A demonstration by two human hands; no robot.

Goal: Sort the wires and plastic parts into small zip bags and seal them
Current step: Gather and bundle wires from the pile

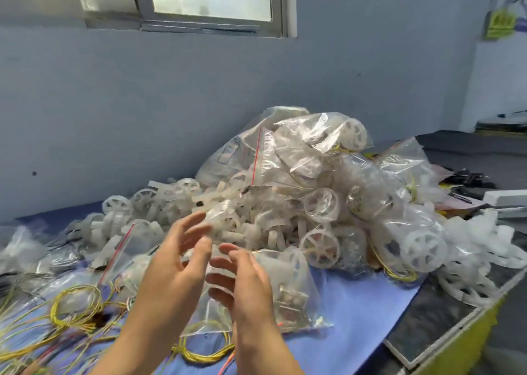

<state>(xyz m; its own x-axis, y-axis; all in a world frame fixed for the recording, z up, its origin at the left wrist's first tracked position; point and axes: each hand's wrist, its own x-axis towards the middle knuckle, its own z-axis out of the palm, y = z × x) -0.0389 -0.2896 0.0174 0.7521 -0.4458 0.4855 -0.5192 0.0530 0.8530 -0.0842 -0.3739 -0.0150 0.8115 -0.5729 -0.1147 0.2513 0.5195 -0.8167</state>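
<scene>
Palms facing each other at lower centre, the left hand and right hand have loose, spread fingers and grip nothing. Blur hides whether they touch the clear zip bag beneath them, which holds a white plastic part and small metal pieces. At centre right, a heap of filled bags holds wheels and wires. Yellow wires coil at lower left.

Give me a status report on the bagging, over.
Left hand and right hand open, nothing clearly held. Filled zip bag lying just beyond them. Loose yellow wires left, bag heap behind.
</scene>
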